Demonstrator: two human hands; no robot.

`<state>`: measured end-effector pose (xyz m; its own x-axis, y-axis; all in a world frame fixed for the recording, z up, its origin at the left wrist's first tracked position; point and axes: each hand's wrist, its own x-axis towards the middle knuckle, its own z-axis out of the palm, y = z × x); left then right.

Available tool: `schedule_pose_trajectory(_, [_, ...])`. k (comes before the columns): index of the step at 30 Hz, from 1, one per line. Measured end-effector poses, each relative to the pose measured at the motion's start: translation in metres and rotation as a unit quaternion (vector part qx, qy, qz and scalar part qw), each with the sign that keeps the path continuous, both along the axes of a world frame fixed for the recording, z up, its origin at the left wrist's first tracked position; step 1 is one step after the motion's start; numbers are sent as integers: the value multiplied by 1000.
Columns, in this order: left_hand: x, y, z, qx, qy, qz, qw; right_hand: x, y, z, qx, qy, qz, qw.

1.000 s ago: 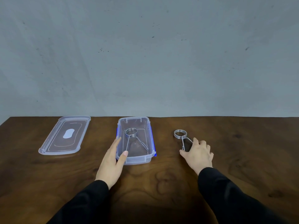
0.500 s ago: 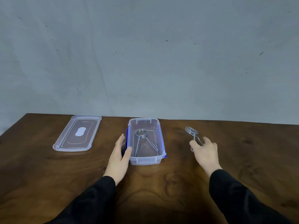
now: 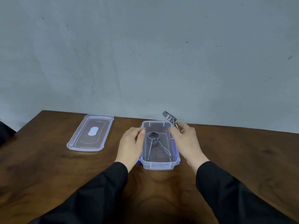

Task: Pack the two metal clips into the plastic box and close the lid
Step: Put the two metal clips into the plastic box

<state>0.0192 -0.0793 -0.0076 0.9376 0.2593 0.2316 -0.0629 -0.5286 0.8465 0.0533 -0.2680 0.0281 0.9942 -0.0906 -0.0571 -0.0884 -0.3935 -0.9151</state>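
A clear plastic box (image 3: 159,165) with blue side latches stands open on the wooden table. One metal clip (image 3: 153,137), a wire coil with two long legs, lies flat inside it. My left hand (image 3: 130,145) rests against the box's left wall, fingers loosely curled on the rim. My right hand (image 3: 186,143) holds the second metal clip (image 3: 169,117) by its legs, raised above the box's right far corner, coil end pointing up and away. The clear lid (image 3: 90,133) lies flat on the table to the left of the box.
The dark wooden table (image 3: 242,151) ends at a grey wall behind the box. Its left corner edge runs diagonally at the far left. A dark object (image 3: 4,133) shows at the left frame edge.
My right hand lifted the second clip off the table and carried it left to above the box's right side. My left hand stayed on the box's left wall.
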Motion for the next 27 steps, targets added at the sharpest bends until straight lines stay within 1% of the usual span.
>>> schedule_pose_trajectory(1, [3, -3, 6, -9, 8, -16, 1000, 0, 7, -3, -2, -1, 2, 1000])
schedule_pose_trajectory(4, [10, -18, 26, -53, 89, -99, 990, -2, 26, -14, -14, -14, 8, 1000])
schedule_pose_trajectory(5, [12, -24, 30, -87, 109, -125, 982, -3, 32, -17, -14, -16, 7, 1000])
schedule_pose_trajectory(6, [14, -27, 33, -142, 126, -140, 972, -5, 36, -18, -13, -18, 2, 1000])
schedule_pose_trajectory(7, [15, -29, 36, -215, 145, -148, 954, -7, 40, -19, -12, -21, 0, 1000])
schedule_pose_trajectory(8, [17, -30, 38, -282, 167, -155, 932, -8, 43, -21, -13, -27, 0, 1000])
schedule_pose_trajectory(9, [17, -30, 40, -327, 184, -164, 912, -9, 44, -23, -17, -35, 3, 999])
schedule_pose_trajectory(10, [18, -30, 43, -334, 194, -172, 906, -10, 45, -25, -22, -41, 8, 999])
schedule_pose_trajectory(12, [19, -32, 46, -317, 202, -178, 909, -11, 45, -28, -25, -38, 18, 999])
schedule_pose_trajectory(16, [26, -38, 50, -311, 227, -132, 913, -13, 46, -29, -27, -22, 50, 998])
schedule_pose_trajectory(17, [28, -39, 51, -303, 231, -113, 918, -13, 47, -27, -37, -22, 63, 997])
schedule_pose_trajectory(19, [36, -39, 53, -258, 234, -89, 933, -13, 48, -25, -54, -14, 89, 994])
schedule_pose_trajectory(21, [41, -35, 55, -190, 228, -92, 951, -11, 43, -20, -66, 1, 126, 990])
schedule_pose_trajectory(22, [43, -30, 57, -152, 220, -98, 959, -9, 37, -18, -93, -12, 140, 986])
schedule_pose_trajectory(23, [46, -25, 60, -113, 212, -107, 965, -7, 30, -17, -133, -48, 136, 981])
schedule_pose_trajectory(25, [53, -12, 65, -11, 212, -137, 968, -1, 14, -13, -211, -162, 103, 958])
schedule_pose_trajectory(26, [57, -7, 68, 52, 218, -156, 962, 4, 8, -9, -251, -203, 118, 939])
schedule_pose_trajectory(27, [60, -3, 72, 111, 223, -178, 952, 10, 2, -5, -290, -215, 164, 918])
